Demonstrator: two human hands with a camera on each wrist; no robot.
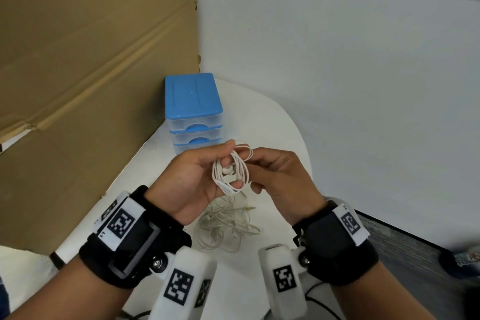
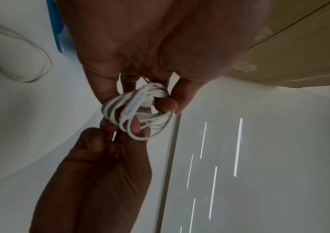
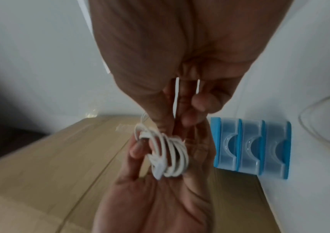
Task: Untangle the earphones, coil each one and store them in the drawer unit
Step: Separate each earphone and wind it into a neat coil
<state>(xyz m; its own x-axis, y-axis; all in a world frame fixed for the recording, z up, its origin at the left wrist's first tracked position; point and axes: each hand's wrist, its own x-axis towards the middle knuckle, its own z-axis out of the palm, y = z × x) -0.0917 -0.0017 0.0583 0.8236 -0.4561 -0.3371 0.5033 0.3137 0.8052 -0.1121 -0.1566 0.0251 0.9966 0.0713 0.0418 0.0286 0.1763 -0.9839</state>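
The left hand (image 1: 191,184) is up above the white table (image 1: 280,125), palm turned toward the person. Its fingers are bent, and a white earphone cord (image 1: 232,170) is wound round them in a small bundle of loops. An earbud (image 1: 227,170) sits in the middle of the bundle. The thumb presses on top of the loops.

The right hand (image 1: 281,179) is just beside the left one. Its thumb and first finger pinch the cord at the right side of the bundle, and the other fingers curl in under it (the right wrist view is blurry, but it shows the pinch at the top of the loops).

Under both hands, a second earphone (image 1: 226,226) lies on the table in a loose, messy heap, with its metal plug (image 1: 250,207) sticking out to the right.

The blue drawer unit (image 1: 193,112) stands on the table behind the hands, next to a big sheet of cardboard (image 1: 91,73). Its drawers are all pushed in.
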